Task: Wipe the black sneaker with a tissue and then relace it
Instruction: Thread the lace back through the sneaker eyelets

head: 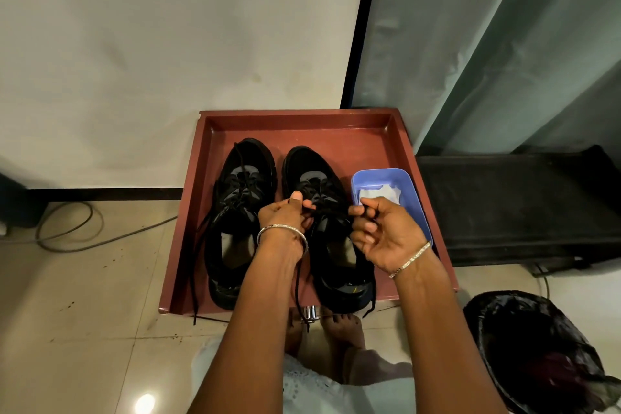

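Observation:
Two black sneakers stand side by side in a red tray (396, 151). Over the tongue of the right sneaker (316, 171), my left hand (285, 215) pinches one strand of its black lace (298, 282), whose end hangs down past the tray's front edge. My right hand (379, 228) pinches the other strand at the sneaker's right side. The left sneaker (242, 185) is untouched, its loose laces trailing over the tray's front. White tissue (379, 193) lies in a blue plastic box (386, 176) at the right of the tray.
A bin lined with a black bag (537, 349) stands on the floor at lower right. A dark low bench (517, 202) is right of the tray. A cable (84, 232) loops on the tiled floor at left. My bare feet (339, 326) are below the tray.

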Tool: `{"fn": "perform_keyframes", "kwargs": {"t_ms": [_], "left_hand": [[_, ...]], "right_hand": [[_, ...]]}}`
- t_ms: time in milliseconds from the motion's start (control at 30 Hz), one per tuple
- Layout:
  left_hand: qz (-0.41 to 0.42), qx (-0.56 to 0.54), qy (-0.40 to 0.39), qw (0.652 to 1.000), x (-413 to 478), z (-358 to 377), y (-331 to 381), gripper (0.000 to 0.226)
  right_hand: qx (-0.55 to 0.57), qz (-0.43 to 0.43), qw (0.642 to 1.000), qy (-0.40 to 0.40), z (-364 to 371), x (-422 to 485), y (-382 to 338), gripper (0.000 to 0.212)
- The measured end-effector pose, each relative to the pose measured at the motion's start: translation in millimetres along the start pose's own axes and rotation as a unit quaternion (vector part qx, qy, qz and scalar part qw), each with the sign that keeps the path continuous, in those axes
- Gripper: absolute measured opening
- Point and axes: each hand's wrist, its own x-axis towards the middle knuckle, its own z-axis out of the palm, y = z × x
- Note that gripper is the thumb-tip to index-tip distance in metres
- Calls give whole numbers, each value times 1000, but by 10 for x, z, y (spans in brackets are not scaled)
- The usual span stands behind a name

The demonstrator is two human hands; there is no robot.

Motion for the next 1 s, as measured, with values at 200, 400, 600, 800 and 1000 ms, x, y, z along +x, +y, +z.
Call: {"fn": "perform_keyframes", "kwargs": {"t_ms": [200, 400, 600, 800, 1000], "left_hand": [[72, 29, 61, 995, 61, 47, -97, 23], [99, 44, 95, 990, 90, 54, -105, 19], [144, 94, 98, 980, 52, 68, -112, 20], [222, 270, 47, 936, -88, -104, -118, 11], [69, 320, -59, 943, -319, -289, -305, 50]], "right_hand": [[44, 12, 998, 35, -65, 51, 59, 31], [71, 7, 996, 48, -110, 107, 100, 28], [86, -34, 992, 92, -64, 108, 156, 28], [-224, -208, 928, 212, -27, -74, 238, 22], [-548, -259, 772, 190, -91, -143, 387, 38]]}}
